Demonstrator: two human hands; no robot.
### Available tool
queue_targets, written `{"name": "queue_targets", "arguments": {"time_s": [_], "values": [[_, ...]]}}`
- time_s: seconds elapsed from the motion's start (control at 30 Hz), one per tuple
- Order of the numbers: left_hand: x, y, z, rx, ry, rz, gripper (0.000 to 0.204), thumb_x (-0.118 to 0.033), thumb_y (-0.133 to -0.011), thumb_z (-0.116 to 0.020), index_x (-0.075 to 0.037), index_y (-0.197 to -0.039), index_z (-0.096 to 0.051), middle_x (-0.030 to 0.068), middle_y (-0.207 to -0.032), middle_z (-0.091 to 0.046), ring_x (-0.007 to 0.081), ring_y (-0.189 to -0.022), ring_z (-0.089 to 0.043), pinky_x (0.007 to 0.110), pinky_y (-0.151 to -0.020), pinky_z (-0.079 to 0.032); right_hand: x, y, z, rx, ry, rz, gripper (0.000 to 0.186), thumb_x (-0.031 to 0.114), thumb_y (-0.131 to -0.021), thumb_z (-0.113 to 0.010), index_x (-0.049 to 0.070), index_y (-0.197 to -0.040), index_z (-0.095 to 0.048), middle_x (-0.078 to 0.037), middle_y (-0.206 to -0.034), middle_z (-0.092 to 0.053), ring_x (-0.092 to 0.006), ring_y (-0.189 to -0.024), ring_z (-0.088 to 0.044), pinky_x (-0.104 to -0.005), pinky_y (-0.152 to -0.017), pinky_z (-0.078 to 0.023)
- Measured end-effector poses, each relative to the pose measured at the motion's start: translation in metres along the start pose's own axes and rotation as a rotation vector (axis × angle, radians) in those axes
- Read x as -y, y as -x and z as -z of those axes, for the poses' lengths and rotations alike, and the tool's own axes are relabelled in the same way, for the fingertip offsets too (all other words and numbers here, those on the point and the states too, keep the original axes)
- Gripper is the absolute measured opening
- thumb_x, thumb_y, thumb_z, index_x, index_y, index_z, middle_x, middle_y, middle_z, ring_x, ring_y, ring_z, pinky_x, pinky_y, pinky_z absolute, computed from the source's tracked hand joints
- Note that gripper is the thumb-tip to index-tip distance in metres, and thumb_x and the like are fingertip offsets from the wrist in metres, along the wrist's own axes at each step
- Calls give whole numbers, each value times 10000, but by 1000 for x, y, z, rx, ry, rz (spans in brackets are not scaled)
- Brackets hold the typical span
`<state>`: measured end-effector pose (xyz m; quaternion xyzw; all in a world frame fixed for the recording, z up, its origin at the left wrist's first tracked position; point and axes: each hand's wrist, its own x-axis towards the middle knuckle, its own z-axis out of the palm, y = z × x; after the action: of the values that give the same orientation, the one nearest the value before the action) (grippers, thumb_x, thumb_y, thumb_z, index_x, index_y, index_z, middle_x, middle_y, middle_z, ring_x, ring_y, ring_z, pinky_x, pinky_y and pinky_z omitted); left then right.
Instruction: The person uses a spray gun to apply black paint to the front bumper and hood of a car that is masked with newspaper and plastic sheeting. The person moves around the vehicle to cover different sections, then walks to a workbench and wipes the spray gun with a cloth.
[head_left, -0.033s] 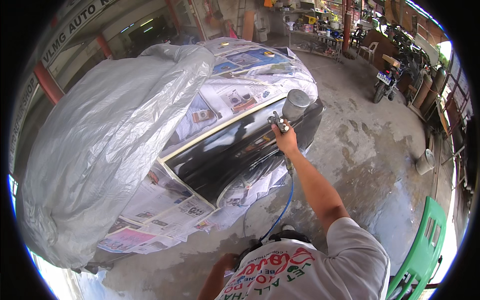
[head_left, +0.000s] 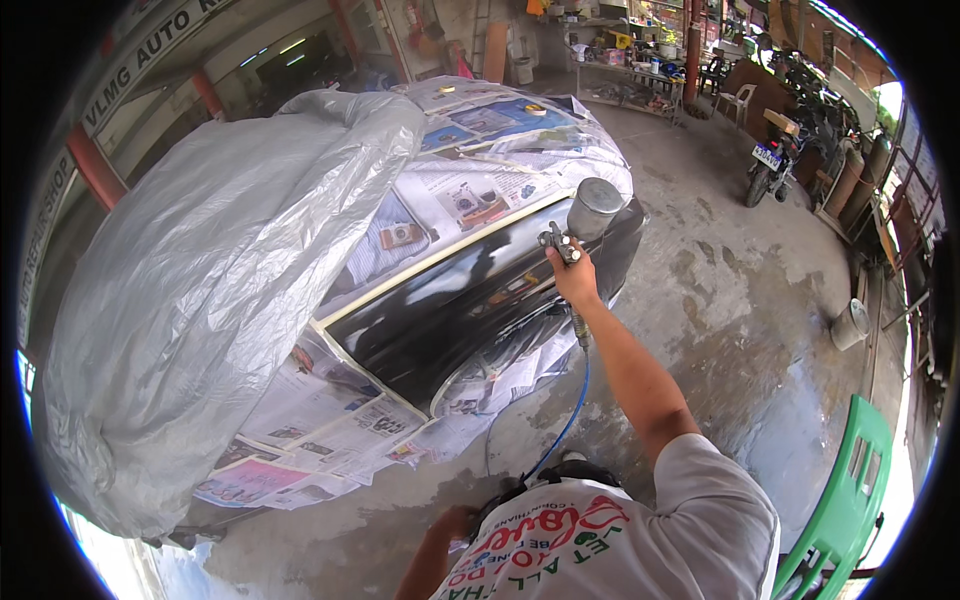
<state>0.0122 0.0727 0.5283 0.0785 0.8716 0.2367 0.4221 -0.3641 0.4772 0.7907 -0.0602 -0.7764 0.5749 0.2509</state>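
Silver sheeting (head_left: 230,230), one piece, spreads far left of the right hand (head_left: 575,280); one black panel (head_left: 430,345) runs beside it, one blue hose (head_left: 583,388) trails below it, and two tape rolls (head_left: 535,109) lie beyond it. That hand is wrapped firmly round one spray gun (head_left: 562,246) with one grey cup (head_left: 595,205). The left hand (head_left: 458,522), lower left, is too hidden to tell.

Glossy panel (head_left: 425,335), metal spray gun (head_left: 560,243)

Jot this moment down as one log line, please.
Right grip: closed on spray gun, by glossy black panel | Left grip: low, near waist | Nearby: newspaper masking, silver cover
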Motion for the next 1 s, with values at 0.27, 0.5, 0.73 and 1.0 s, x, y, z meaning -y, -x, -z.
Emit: {"name": "queue_targets", "arguments": {"time_s": [0.27,0.5,0.73,1.0], "values": [[-119,-56,42,-91,-116,-163,408,-404,-952,-624,-165,-1264,-735,217,-1156,-736,409,-1073,-701,473,-959,-546,-70,-128,84,-27,272,-92,684,520,-936,-711,100,-1456,-565,-261,-1212,-712,-439,-1210,-643,-487,-997,-519],[-168,-65,55,-82,-121,-207,408,-415,-965,-599,-158,-1254,-730,186,-1214,-725,408,-1147,-668,487,-1021,-513,-41,-150,84,166,634,-119,523,451,-995,-636,289,-1480,-529,-191,-1154,-744,-415,-1131,-682,-528,-945,-537],[-143,-22,47,-55,-26,-98,398,-353,-949,-607,-168,-1281,-726,184,-1234,-723,406,-1158,-667,488,-1033,-509,1,-86,15,312,507,-33,599,484,-961,-682,256,-1497,-542,-208,-1139,-746,-412,-1123,-686,-514,-946,-536],[-26,44,-6,-91,58,35,436,-384,-935,-616,-189,-1311,-721,179,-1287,-706,391,-1186,-668,464,-1034,-520,59,12,-100,524,161,20,674,457,-928,-752,89,-1463,-571,-260,-1182,-723,-399,-1157,-686,-448,-974,-528]]}}
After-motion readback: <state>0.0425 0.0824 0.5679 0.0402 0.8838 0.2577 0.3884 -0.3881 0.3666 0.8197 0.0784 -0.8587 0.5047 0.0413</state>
